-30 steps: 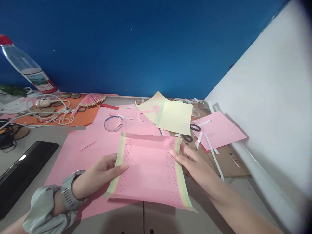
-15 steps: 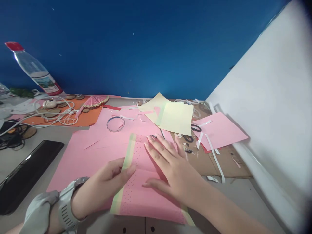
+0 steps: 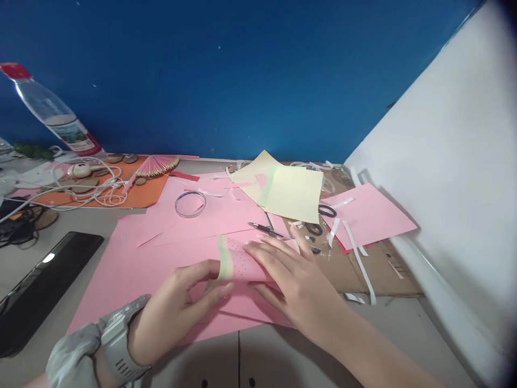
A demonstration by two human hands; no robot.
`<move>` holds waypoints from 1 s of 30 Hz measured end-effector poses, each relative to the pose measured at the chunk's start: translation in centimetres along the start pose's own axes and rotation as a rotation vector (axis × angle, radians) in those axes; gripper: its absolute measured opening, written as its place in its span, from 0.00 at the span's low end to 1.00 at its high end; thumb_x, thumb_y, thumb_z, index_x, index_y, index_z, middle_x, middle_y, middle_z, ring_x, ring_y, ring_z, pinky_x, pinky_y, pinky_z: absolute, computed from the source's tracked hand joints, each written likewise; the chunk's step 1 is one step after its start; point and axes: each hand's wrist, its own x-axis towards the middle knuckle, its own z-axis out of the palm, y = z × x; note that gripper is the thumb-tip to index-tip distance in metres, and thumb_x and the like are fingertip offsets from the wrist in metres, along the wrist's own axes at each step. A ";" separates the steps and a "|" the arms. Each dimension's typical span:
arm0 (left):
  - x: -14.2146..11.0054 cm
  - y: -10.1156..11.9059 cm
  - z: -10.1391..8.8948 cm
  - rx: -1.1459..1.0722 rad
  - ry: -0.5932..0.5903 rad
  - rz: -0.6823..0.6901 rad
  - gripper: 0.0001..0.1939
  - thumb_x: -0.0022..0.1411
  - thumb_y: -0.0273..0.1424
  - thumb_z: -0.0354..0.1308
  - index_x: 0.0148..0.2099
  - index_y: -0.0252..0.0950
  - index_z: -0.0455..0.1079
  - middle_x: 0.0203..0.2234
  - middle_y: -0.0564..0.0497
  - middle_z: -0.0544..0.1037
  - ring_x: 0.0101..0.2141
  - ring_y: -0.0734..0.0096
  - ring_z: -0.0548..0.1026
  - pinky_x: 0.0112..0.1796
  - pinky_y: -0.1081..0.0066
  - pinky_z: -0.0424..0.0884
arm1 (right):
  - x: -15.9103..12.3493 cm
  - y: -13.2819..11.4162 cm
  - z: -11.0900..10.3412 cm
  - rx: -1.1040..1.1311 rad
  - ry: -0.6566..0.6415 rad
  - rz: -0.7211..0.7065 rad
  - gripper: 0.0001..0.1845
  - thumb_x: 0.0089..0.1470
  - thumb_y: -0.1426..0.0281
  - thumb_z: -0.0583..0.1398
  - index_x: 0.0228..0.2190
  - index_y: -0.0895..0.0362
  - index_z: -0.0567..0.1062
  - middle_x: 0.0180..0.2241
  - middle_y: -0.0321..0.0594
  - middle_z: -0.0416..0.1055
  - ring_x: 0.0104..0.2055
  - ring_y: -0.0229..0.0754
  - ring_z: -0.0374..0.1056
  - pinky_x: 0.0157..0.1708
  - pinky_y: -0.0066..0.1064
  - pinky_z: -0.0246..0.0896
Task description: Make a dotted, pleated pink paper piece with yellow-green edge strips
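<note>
A pink paper (image 3: 240,264) with small dark specks and a green-and-yellow left border is bent over on itself in front of me. My left hand (image 3: 181,302) grips its left border, the index finger at the edge and the thumb below. Across the right part lies my right hand (image 3: 291,275), its fingers over the top and thumb at the near fold, hiding much of the paper. Beneath is a larger pink sheet (image 3: 117,269). Just beyond the right fingers lies a black pen (image 3: 266,230). Scissors (image 3: 315,228) with black handles rest partly under pale yellow paper (image 3: 297,191).
A metal ring (image 3: 176,207) and a pink folding fan (image 3: 157,166) lie farther back. At left are a long black case (image 3: 48,291), tangled white cables (image 3: 111,188) and a tilted bottle (image 3: 60,116). Cardboard (image 3: 339,272) with paper strips is at right; a blue wall (image 3: 258,81) stands behind.
The speckled pink paper was lying spread out; its near part has been lifted and bent away from me. Both hands now hold the fold, and the pen shows more fully.
</note>
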 end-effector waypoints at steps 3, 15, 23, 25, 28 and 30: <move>0.1 -0.8 -0.1 0.145 0.308 0.163 0.16 0.58 0.34 0.61 0.46 0.40 0.59 0.43 0.48 0.70 0.44 0.65 0.69 0.45 0.67 0.67 | -0.2 0.1 0.0 -0.019 0.024 -0.022 0.19 0.63 0.70 0.50 0.56 0.55 0.61 0.54 0.41 0.68 0.59 0.45 0.58 0.63 0.51 0.29; 0.8 2.4 -0.9 0.235 0.254 0.233 0.17 0.56 0.34 0.62 0.47 0.43 0.64 0.43 0.50 0.74 0.46 0.62 0.70 0.48 0.64 0.65 | 1.3 -0.9 -3.3 0.476 -0.233 0.232 0.16 0.58 0.60 0.57 0.47 0.50 0.70 0.47 0.38 0.73 0.48 0.47 0.68 0.47 0.36 0.63; 0.7 3.6 -1.6 0.163 0.145 0.004 0.10 0.57 0.42 0.59 0.35 0.41 0.68 0.28 0.56 0.74 0.30 0.71 0.71 0.32 0.74 0.66 | 1.8 -1.0 -4.0 0.613 -0.388 0.321 0.15 0.59 0.57 0.53 0.31 0.54 0.72 0.28 0.34 0.69 0.31 0.39 0.65 0.29 0.28 0.59; 0.9 3.7 -1.6 0.161 0.107 -0.013 0.11 0.58 0.42 0.58 0.33 0.40 0.68 0.26 0.57 0.73 0.29 0.72 0.70 0.31 0.74 0.65 | 1.7 -1.0 -3.6 0.608 -0.412 0.340 0.17 0.60 0.56 0.52 0.28 0.55 0.69 0.26 0.33 0.65 0.30 0.38 0.63 0.28 0.27 0.58; 0.9 3.7 -1.4 0.174 0.041 -0.024 0.13 0.61 0.41 0.54 0.29 0.39 0.67 0.23 0.58 0.72 0.27 0.74 0.70 0.30 0.75 0.64 | 1.3 -0.9 -3.3 0.615 -0.428 0.353 0.19 0.61 0.56 0.50 0.26 0.55 0.66 0.25 0.32 0.61 0.28 0.37 0.60 0.28 0.27 0.57; 0.9 3.7 -1.2 0.210 0.011 -0.019 0.15 0.63 0.41 0.51 0.27 0.39 0.66 0.22 0.58 0.71 0.26 0.75 0.69 0.29 0.76 0.63 | 1.2 -1.0 -3.3 0.633 -0.402 0.361 0.17 0.61 0.57 0.50 0.27 0.54 0.67 0.26 0.32 0.63 0.29 0.38 0.61 0.29 0.28 0.58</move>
